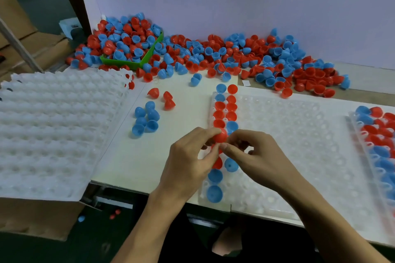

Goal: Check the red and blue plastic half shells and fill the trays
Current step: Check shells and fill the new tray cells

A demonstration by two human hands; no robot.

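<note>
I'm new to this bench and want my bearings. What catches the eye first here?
A big heap of red and blue shells along the back wall, spilling over a green bin. In front, the left hand and right hand pinch one red shell over the tray, which has only its left columns filled.

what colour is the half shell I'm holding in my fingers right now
Red. The half shell shows in the head view, pinched between your left hand and right hand.
</note>
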